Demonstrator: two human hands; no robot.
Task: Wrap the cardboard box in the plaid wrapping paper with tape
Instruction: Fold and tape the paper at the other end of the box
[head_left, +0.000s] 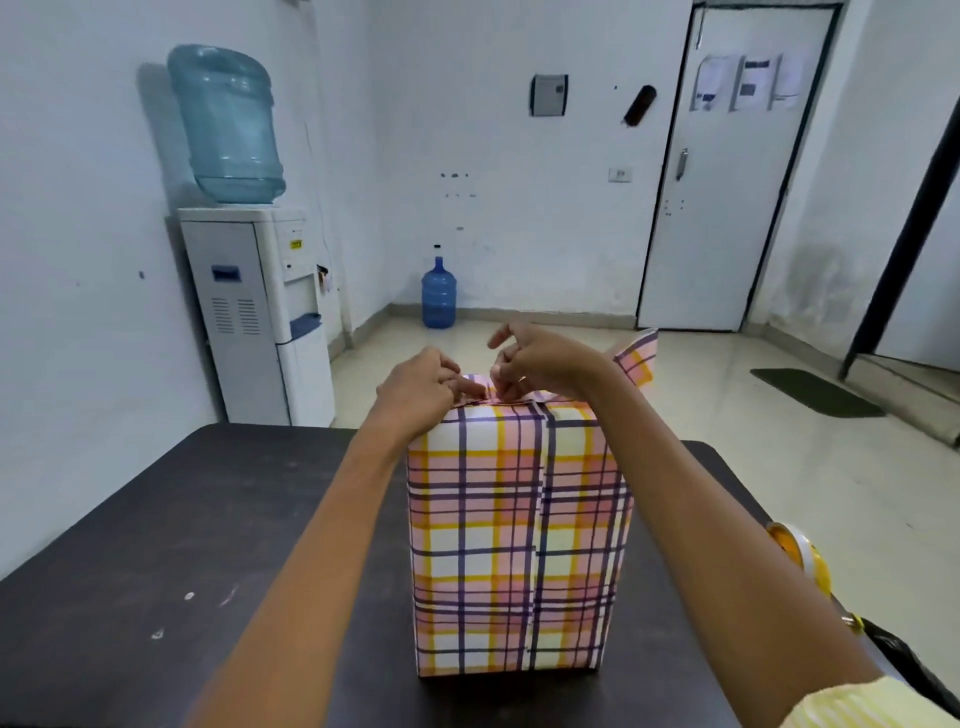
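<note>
Wrapped box: the wrapped box (478, 571) stands upright in the middle of the dark desk (171, 519), its tall near face towards the camera.
Plaid wrapping paper: the plaid wrapping paper (576, 519) covers every side in view, and no bare cardboard shows. An overlapping seam runs down the near face a little right of centre.
Loose flap: a paper flap (638, 358) sticks up at the far right top corner, just behind the right wrist.
Left hand: the left hand (421, 387) sits on the top far edge, left of the seam. Its fingers are curled down, gripping a fold of the paper.
Right hand: the right hand (540, 364) is just beside the left hand, over the top edge near the seam. Its thumb and curled fingers pinch the paper, and one finger points out to the left.
Hands and box: both hands meet at the top of the box, and the forearms run up along either side of it.
Tape: a yellow roll of tape (802, 558) lies at the right edge of the desk, well apart from the hands and partly hidden by the right forearm.
Room: a water dispenser (260, 322) stands by the left wall, and a blue bottle (439, 293) stands on the floor.
</note>
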